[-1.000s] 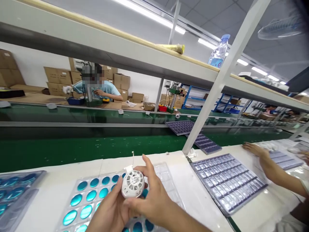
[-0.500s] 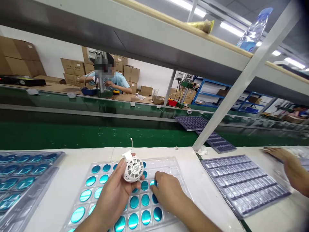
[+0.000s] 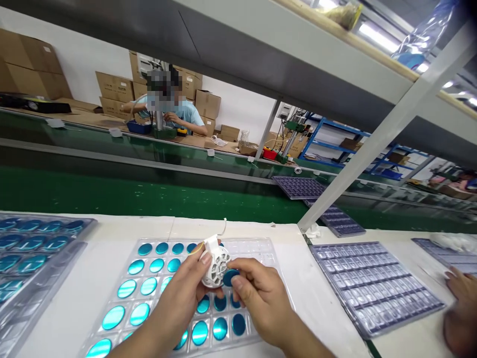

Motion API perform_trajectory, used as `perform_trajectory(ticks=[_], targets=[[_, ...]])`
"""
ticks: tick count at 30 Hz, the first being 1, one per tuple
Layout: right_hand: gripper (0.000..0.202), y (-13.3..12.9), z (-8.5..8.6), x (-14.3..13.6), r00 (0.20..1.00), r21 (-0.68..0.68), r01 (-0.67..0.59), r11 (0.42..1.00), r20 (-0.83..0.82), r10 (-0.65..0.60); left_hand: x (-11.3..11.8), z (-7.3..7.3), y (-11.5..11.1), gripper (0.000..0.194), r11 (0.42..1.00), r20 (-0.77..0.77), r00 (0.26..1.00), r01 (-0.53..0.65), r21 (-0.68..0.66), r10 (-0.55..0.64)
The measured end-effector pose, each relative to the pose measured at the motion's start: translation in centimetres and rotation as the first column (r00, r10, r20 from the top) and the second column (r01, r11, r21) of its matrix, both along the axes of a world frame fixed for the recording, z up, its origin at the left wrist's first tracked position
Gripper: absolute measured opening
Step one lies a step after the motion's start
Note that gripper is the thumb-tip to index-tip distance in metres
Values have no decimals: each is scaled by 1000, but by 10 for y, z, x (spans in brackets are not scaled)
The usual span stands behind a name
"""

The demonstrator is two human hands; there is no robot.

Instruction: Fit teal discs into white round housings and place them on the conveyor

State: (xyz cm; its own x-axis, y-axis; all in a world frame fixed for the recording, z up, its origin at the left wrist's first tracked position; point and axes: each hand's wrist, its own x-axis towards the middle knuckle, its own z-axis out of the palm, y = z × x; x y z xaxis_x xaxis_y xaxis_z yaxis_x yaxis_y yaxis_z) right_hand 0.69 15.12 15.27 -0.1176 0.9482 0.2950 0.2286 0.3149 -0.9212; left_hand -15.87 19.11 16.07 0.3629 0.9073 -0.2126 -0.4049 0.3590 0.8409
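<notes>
Held in my left hand (image 3: 186, 283) is a round white slotted housing (image 3: 216, 267) with a thin lead and small connector sticking up from its top. My right hand (image 3: 263, 298) pinches a dark blue disc (image 3: 230, 277) between thumb and fingers, right against the housing's right side. Below both hands lies a clear plastic tray (image 3: 257, 244) with rows of shiny blue discs (image 3: 139, 314). Its pockets at the upper right hold no discs.
Another tray of blue discs (image 3: 32, 243) stands at the left. Purple-grey trays (image 3: 376, 286) lie to the right, near another person's hand (image 3: 462, 286). Beyond runs a green conveyor (image 3: 93, 191); a slanted post (image 3: 357, 154) rises at right. A person (image 3: 190, 117) sits across.
My right hand has lifted a blue disc from the tray and brought it to the housing. My left hand has shifted slightly right and turned the housing. The other person's hand at right has moved lower.
</notes>
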Motion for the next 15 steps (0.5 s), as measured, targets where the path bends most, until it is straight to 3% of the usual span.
perform_trajectory(ticks=[4, 10, 15], targets=[[5, -2, -4, -2, 999, -104, -28, 994, -37, 24, 3, 1, -4, 46, 1000, -29, 999, 16, -1, -16], [4, -1, -4, -2, 996, -33, 58, 998, 71, -55, 3, 4, -5, 38, 1000, -56, 998, -5, -10, 4], [5, 1, -1, -4, 996, -39, 78, 996, 48, -76, 2, 4, -6, 42, 999, -51, 999, -15, -44, 12]])
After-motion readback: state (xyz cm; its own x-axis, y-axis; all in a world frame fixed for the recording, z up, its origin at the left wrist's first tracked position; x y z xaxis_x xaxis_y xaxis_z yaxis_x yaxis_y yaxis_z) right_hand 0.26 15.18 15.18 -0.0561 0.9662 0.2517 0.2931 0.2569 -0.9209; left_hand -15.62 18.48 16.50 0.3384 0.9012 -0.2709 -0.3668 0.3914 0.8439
